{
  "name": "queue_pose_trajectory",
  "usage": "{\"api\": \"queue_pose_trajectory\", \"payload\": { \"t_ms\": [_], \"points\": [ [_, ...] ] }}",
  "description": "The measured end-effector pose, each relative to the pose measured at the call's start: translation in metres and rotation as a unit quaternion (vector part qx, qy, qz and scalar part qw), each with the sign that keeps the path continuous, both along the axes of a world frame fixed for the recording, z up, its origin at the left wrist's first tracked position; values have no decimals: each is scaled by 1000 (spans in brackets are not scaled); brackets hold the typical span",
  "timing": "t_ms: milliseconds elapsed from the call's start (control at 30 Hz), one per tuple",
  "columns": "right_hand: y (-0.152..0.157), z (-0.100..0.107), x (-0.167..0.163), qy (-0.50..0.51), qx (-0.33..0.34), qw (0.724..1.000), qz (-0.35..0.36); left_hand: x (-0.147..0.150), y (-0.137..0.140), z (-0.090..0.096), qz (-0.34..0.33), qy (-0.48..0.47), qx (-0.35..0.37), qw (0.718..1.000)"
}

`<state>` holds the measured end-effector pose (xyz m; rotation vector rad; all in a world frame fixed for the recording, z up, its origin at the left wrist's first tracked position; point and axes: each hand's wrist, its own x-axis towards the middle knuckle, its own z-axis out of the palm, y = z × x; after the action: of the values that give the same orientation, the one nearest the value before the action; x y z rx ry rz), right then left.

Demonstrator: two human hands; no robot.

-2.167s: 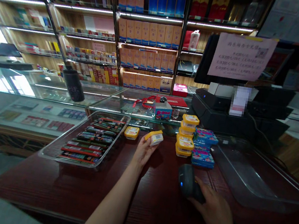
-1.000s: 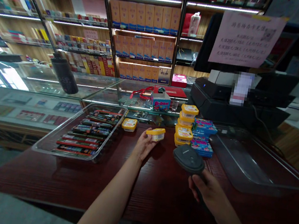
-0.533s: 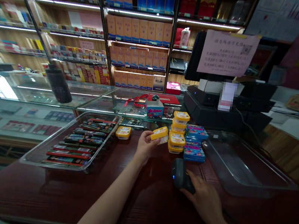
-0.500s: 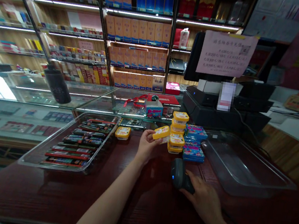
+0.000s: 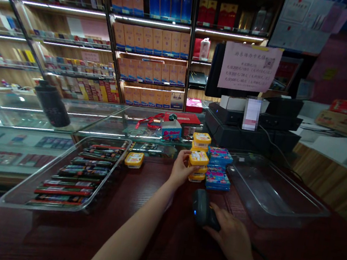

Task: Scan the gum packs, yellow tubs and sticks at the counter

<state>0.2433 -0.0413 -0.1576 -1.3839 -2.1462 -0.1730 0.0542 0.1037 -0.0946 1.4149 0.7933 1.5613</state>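
My left hand [image 5: 182, 169] is closed on a small yellow-lidded tub [image 5: 199, 158] at the top of the front stack of tubs. Behind it rises another stack of yellow tubs [image 5: 201, 139], partly hidden. Blue and pink packets [image 5: 217, 178] are piled just to the right. Wrapped around the handle of a dark barcode scanner [image 5: 201, 208] is my right hand [image 5: 229, 235]; a blue light shows on the scanner. One single yellow tub [image 5: 134, 160] sits apart on the left, beside a clear tray.
The clear plastic tray [image 5: 90, 207] on the left holds many slim dark packets [image 5: 68, 181]. Another clear tray [image 5: 280, 221] lies on the right. Behind stand a monitor with a pink notice [image 5: 249, 67], a small blue box [image 5: 172, 130] and a dark bottle [image 5: 53, 104].
My left hand has moved right, bringing its tub from beside the stacks onto the front stack. The right hand still holds the scanner. The whole view has shifted slightly.
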Motion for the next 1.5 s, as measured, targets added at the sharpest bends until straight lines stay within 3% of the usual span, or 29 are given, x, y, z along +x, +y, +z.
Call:
{"api": "queue_pose_trajectory", "payload": {
  "t_ms": [300,433,567,733,1000,1133,1333,1500],
  "points": [
    [1,1,1,16,-15,1000,0,-1,-2,-10,-42,-65,-16,997],
    [0,2,0,8,-13,1000,-6,-6,-10,-26,-12,42,-38,998],
    [0,2,0,-2,-13,1000,-11,-10,-17,-41,71,167,-40,983],
    [0,2,1,-2,-14,1000,-13,-6,-14,-44,121,178,-21,976],
    [-1,5,0,-18,-23,999,-21,-7,-17,-42,73,135,-23,988],
    [-1,0,3,-17,-12,1000,-11,-35,-26,-32,143,162,3,976],
    [-3,-4,7,-20,-2,1000,4,-113,-33,-17,341,230,-17,912],
    [-4,-6,7,-10,5,1000,8,-159,-30,-21,388,269,-48,880]
  ]
}}
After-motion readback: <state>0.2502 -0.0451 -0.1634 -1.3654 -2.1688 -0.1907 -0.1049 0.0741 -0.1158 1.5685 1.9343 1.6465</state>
